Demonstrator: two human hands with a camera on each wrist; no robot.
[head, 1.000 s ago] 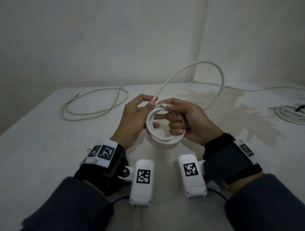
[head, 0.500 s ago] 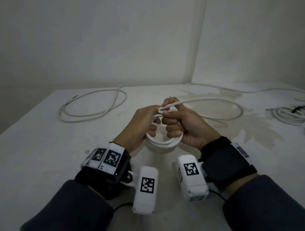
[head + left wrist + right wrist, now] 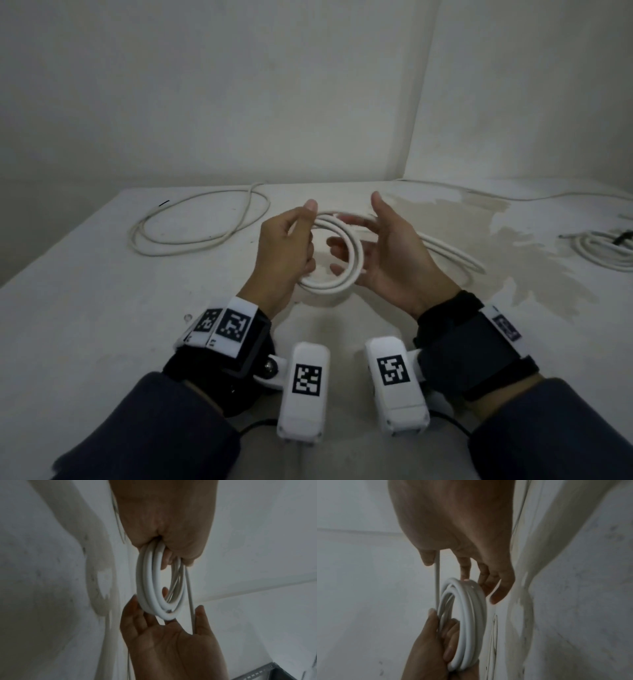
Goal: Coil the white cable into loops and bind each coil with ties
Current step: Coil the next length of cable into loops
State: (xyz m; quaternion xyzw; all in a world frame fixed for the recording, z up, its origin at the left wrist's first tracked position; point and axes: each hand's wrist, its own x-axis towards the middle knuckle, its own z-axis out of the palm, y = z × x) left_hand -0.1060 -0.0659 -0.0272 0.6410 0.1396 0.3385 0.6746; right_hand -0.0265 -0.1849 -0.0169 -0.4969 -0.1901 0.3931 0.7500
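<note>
A small coil of white cable hangs upright between my hands above the white table. My left hand grips the coil's left side, fingers curled through the loops, as the left wrist view shows at the coil. My right hand is open, palm toward the coil, its straight fingertips touching the coil's right rim. The free cable strand runs past my right thumb and lies on the table to the right. No tie is visible on this coil.
A loose loop of thinner white cable lies at the back left. Another white coil with a dark piece on it sits at the right edge. A damp-looking stain spreads across the right side. Walls meet in a corner behind the table.
My right hand has let go of the coil and opened. The big raised loop of free cable has dropped onto the table at the right. My left hand still holds the coil.
</note>
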